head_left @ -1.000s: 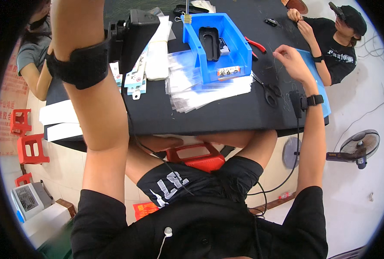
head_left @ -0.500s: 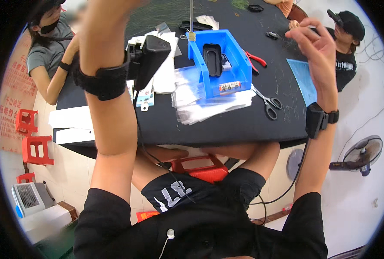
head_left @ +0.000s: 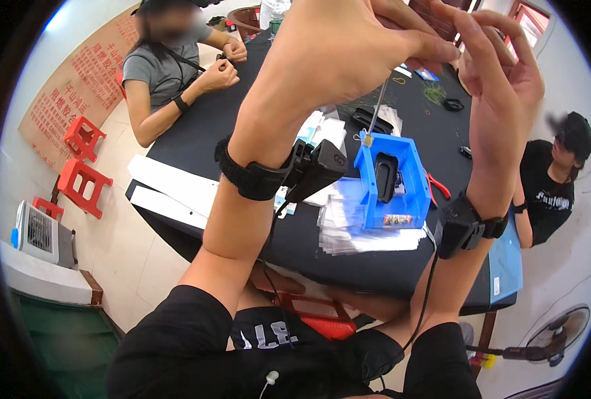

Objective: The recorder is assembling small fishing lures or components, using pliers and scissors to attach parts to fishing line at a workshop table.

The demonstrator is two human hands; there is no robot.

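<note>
Both my hands are raised high over the table, with their fingertips close together. My left hand reaches in from the left, its thumb and fingers drawn together; anything between them is too small or hidden to make out. My right hand is beside it, its bent fingers turned toward the left fingertips, and I cannot make out what it grips. Below them stands a blue plastic bin holding a black oblong tray and a small battery-like piece. A thin metal rod rises from the bin's far left corner.
Clear plastic bags lie under and beside the bin. Red-handled pliers are to its right, white cards to the left. A black case lies behind. Co-workers sit at left and right. Cables hang from black devices on my wrists.
My hands have come together, the left moving right and into view. My view has swung, so the bin and table sit lower and further right.
</note>
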